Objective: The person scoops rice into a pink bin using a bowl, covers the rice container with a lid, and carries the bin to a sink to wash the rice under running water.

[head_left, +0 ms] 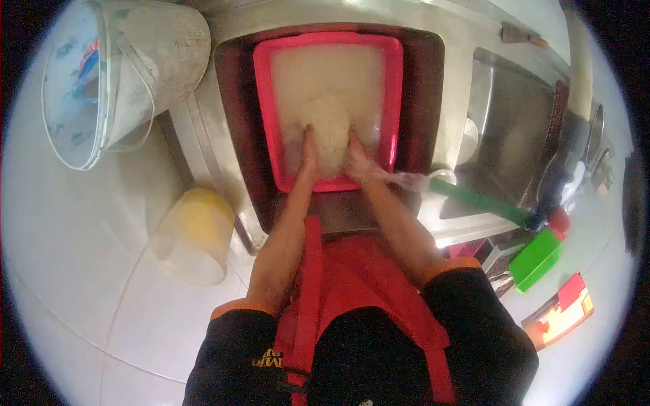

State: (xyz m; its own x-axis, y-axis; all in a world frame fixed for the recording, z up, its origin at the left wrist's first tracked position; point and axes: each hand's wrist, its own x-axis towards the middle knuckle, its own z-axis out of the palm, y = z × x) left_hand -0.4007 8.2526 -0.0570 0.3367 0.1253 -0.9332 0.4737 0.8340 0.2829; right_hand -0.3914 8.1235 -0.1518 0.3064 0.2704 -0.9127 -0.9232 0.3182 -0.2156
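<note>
A bright pink basin (262, 111) sits inside the sink and holds cloudy whitish water (325, 64). In its middle rises a pale, rice-like mound (328, 118). My left hand (309, 152) reaches in along the left side of this mound, its thumb showing at the surface. On the mound's other side is my right hand (355, 154), dipped in likewise. Murky water hides most of the fingers of both. From the right, a green hose (474, 201) pours a stream of water (403, 178) over my right wrist into the basin.
Left of the sink stands a large white bucket (159, 61) with a wire handle. Below it is a yellowish, translucent container (193, 233). A second sink basin (518, 115) lies to the right, with a green plastic bin (537, 260) lower down.
</note>
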